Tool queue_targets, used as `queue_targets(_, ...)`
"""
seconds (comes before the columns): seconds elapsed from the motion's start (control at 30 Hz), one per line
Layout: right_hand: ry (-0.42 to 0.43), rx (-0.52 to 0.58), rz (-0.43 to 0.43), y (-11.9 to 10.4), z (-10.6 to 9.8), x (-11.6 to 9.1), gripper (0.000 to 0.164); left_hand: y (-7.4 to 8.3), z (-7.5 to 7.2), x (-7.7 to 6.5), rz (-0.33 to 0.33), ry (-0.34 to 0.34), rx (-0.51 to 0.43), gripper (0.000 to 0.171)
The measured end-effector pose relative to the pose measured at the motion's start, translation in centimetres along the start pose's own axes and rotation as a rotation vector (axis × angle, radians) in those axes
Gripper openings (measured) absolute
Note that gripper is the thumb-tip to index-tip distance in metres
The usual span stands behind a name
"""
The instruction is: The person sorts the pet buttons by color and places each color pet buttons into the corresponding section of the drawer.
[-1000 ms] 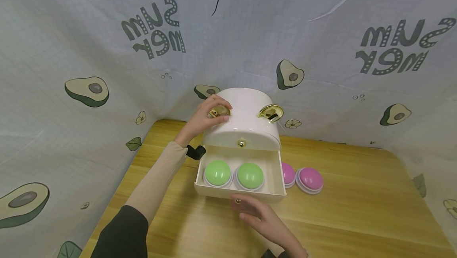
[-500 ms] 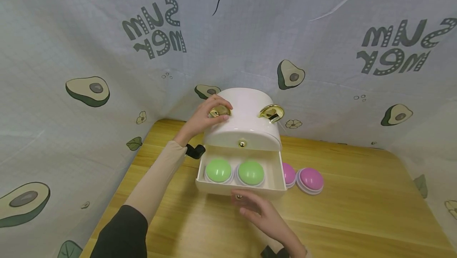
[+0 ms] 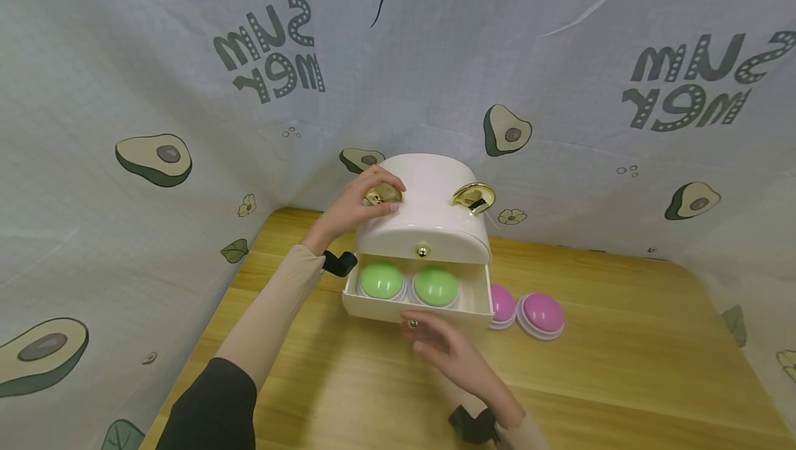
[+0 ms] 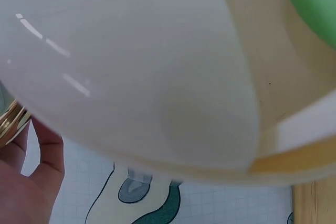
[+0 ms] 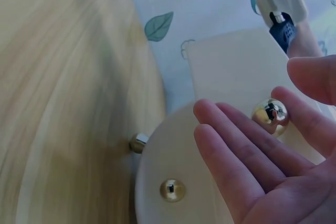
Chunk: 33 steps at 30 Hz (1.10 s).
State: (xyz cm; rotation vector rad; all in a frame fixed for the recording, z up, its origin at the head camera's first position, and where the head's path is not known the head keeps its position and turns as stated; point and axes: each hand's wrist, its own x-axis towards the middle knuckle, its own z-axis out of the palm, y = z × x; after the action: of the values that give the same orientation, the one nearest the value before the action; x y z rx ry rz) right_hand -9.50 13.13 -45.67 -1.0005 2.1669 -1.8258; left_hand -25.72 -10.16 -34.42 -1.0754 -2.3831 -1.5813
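A white, round-topped drawer box (image 3: 432, 177) has two gold ear-shaped pieces on top. My left hand (image 3: 351, 209) holds the left gold ear (image 3: 384, 193), fingers and thumb around it. Below, a drawer (image 3: 367, 307) stands partly pulled out. Inside it sit two round pieces with green domes and white bases, the left green piece (image 3: 382, 280) beside the right green piece (image 3: 435, 287). My right hand (image 3: 459, 359) is at the drawer front, its fingers extended against it around the gold knob (image 5: 270, 115), as the right wrist view shows.
Two pink-domed round pieces lie on the wooden table (image 3: 622, 367) right of the box; the nearer-left pink piece (image 3: 501, 303) is partly hidden by the drawer, and the other pink piece (image 3: 544, 313) is beside it. A patterned cloth (image 3: 398, 77) hangs close behind the box.
The drawer has slid inward toward the box, carrying the green pieces, and my right hand has moved forward with it. My left hand stays on the gold ear.
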Motion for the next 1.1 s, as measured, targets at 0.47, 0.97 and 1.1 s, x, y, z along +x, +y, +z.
queue_targets(0.47,0.039,-0.020,0.059,0.6,-1.2,1.9,0.044,-0.3,0.1,0.1,-0.049,-0.007,-0.024,0.030)
queue_targets(0.97,0.058,0.017,0.093,1.3,-1.9,3.8,0.043,-0.2,0.0,0.1,-0.027,-0.002,0.021,0.031)
queue_targets(1.1,0.065,0.021,0.081,1.4,-2.1,4.2,0.044,-0.2,0.1,0.0,-0.028,-0.002,0.016,0.031)
